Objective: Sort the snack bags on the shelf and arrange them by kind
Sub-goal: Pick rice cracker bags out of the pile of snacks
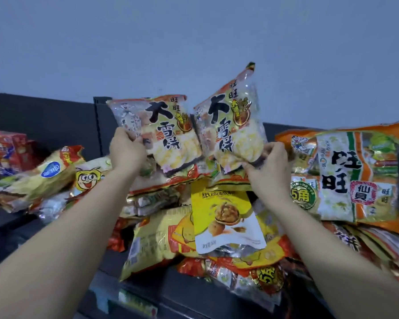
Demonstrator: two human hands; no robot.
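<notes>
Two matching rice-cracker bags with big black characters are lifted above a heap of snack bags on a dark shelf (pixel 189 293). My left hand (pixel 126 150) grips the lower left corner of the left bag (pixel 164 132). My right hand (pixel 271 164) pinches the bottom edge of the right bag (pixel 233 125), which tilts to the right. The two bags nearly touch side by side. Below them lie a yellow-and-white walnut bag (pixel 226 217) and a yellow bag (pixel 157 240).
A large orange-and-green bag (pixel 357 176) leans at the right. Yellow and red bags (pixel 39 178) pile up at the left, with red boxes (pixel 12 150) behind them. A dark back panel (pixel 44 120) and a pale wall rise behind the shelf.
</notes>
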